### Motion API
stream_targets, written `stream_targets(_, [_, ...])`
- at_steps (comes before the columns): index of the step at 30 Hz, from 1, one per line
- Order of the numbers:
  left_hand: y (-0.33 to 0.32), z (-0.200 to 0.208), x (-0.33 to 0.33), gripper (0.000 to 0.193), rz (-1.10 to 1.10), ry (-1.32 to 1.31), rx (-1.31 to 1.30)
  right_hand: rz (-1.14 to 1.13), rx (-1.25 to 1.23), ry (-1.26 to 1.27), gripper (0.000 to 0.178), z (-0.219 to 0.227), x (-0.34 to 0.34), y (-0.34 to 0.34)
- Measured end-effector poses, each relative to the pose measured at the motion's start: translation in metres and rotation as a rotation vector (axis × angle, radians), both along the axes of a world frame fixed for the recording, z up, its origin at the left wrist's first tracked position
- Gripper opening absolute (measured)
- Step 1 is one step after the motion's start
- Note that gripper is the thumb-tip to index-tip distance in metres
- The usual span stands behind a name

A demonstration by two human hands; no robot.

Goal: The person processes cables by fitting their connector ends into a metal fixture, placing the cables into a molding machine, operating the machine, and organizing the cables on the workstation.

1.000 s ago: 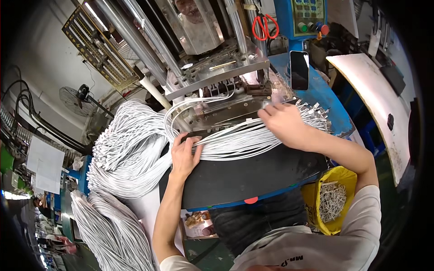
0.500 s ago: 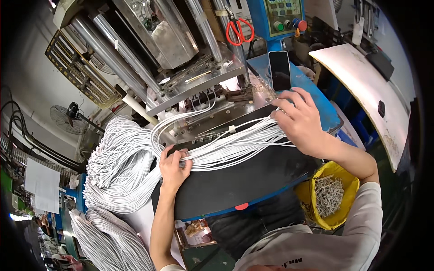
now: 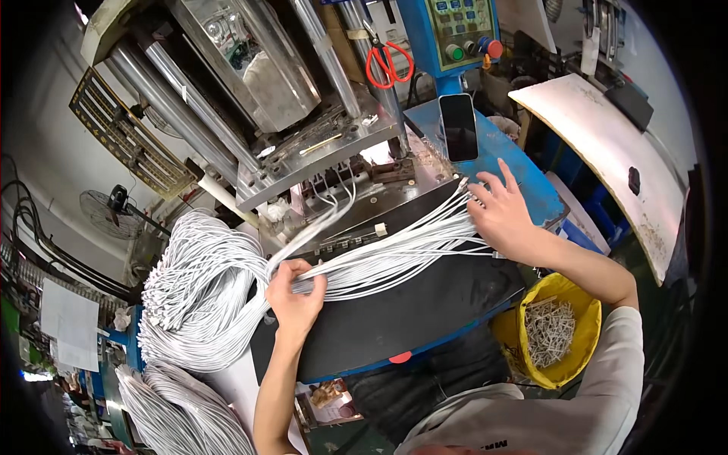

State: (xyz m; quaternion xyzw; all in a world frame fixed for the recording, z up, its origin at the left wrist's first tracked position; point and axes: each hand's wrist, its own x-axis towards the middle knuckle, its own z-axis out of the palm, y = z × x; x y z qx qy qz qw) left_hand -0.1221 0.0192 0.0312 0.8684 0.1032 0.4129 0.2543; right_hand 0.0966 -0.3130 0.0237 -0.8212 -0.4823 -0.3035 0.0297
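A flat bunch of white cables (image 3: 394,258) lies across the black mat (image 3: 409,315) in front of a metal press. My left hand (image 3: 297,297) is closed around cables near the bunch's left end, thumb and fingertips pinched together. Thinner white leads (image 3: 322,216) run from the press down to that hand, blurred by motion. My right hand (image 3: 506,216) rests at the bunch's right end with fingers spread, its thumb side against the cables. Cable tips (image 3: 461,186) stick out beside its fingers. A big coil of white cables (image 3: 201,284) is heaped left of my left hand.
The press's metal plate (image 3: 326,163) overhangs the far side. Red-handled scissors (image 3: 390,67) hang by a column. A phone (image 3: 459,127) lies on the blue surface near a control box (image 3: 455,34). A yellow-lined bin (image 3: 584,345) of scraps stands at the right; more cables (image 3: 182,409) lie lower left.
The leads from the press have swung from a wide loop on the left to a straighter run into my left hand. My right hand's fingers have lifted and spread off the cable tips.
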Motion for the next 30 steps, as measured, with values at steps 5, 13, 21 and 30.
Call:
stream_targets(5, [-0.033,0.024,-0.002,0.022,-0.093,0.125,-0.246,0.012,0.203,0.038,0.023,0.026,-0.005,0.004])
stream_targets(13, [-0.082,0.042,-0.016,0.034,-0.428,0.769,-0.261,0.062,0.099,0.523,0.024,0.062,-0.007,0.017])
stream_targets(21, [-0.089,-0.001,-0.03,0.019,-0.694,0.603,-1.504,0.556,-0.16,0.673,0.035,0.057,-0.06,0.08])
stream_targets(30, [-0.092,-0.016,-0.043,0.015,-0.395,0.277,-1.294,0.374,0.024,0.627,0.027,0.003,-0.011,0.163])
